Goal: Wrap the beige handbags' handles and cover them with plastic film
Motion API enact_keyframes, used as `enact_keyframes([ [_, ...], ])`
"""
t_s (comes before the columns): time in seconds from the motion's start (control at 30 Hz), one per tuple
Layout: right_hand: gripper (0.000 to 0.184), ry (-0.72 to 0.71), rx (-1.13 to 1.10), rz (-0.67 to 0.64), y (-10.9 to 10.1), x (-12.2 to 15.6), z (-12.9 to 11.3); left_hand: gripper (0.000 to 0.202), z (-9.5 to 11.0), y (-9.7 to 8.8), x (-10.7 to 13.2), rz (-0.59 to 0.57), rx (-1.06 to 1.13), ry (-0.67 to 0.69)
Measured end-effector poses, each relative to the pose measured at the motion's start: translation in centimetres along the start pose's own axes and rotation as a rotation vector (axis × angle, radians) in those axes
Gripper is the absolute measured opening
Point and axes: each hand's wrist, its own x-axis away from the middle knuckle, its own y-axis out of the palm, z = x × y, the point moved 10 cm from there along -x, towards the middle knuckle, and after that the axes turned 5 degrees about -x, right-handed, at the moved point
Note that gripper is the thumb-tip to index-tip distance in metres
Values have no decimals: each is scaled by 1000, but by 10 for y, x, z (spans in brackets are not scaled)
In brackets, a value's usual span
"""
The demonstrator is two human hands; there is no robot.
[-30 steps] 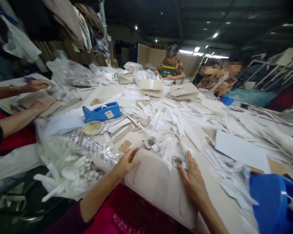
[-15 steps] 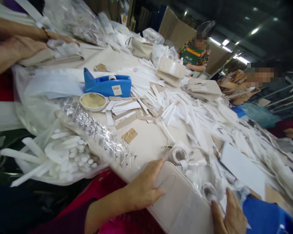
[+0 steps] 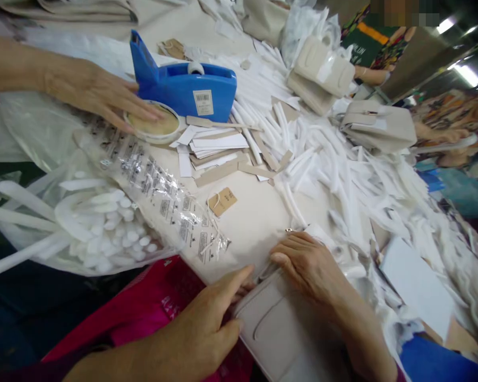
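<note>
A flat beige bag (image 3: 279, 334) lies at the near table edge in front of me. My left hand (image 3: 207, 323) is at its left edge, the forefinger stretched toward the top corner and the other fingers curled against the side. My right hand (image 3: 308, 265) lies over the bag's top corner, fingers bent and pressed down on the edge. A small metal piece (image 3: 288, 230) shows just beyond the right fingertips. What is under the right fingers is hidden.
A co-worker's hand (image 3: 99, 95) touches a round sponge dish (image 3: 155, 127) beside a blue tape dispenser (image 3: 187, 87). A clear plastic bag of white pieces (image 3: 103, 228) lies left. A brown tag (image 3: 222, 201), white paper strips (image 3: 322, 159), other beige bags (image 3: 378, 127) and a white card (image 3: 418, 281) cover the table.
The view has swung down and left. My right hand moved from the bag's right side to its top corner; my left hand slid to the left edge. A co-worker's hand reached the sponge dish.
</note>
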Motion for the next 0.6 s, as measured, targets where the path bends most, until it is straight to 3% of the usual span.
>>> enact_keyframes([
  [0.13, 46, 17, 39, -19, 13, 1, 2, 76, -1, 12, -16, -61, 49, -10],
  [0.4, 44, 72, 126, 36, 6, 2, 7, 75, -10, 34, -44, -194, 238, 51],
  [0.6, 43, 77, 153, 84, 3, 5, 7, 66, -20, 34, -46, -101, 175, 28],
])
